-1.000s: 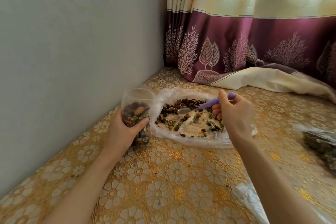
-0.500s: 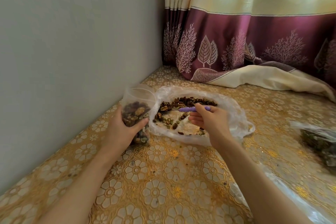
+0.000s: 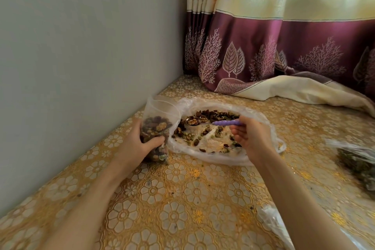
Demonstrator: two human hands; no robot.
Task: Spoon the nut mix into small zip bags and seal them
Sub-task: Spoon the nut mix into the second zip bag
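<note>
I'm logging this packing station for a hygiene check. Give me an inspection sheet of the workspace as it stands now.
Surface: gold floral tablecloth, a few dark specks on it.
Job's things: small zip bag, mouth open, partly filled with nut mix; large plastic sheet spread flat holding the loose nut mix; purple-handled spoon, its bowl loaded with nuts, above the sheet.
Clutter: another bag of greenish contents at the right edge; crumpled clear plastic near the front.
Hands: left hand grips the zip bag; right hand holds the spoon.
Cables: nothing seen.
Surroundings: grey wall on the left; maroon and cream curtain behind, its hem lying on the tablecloth.
</note>
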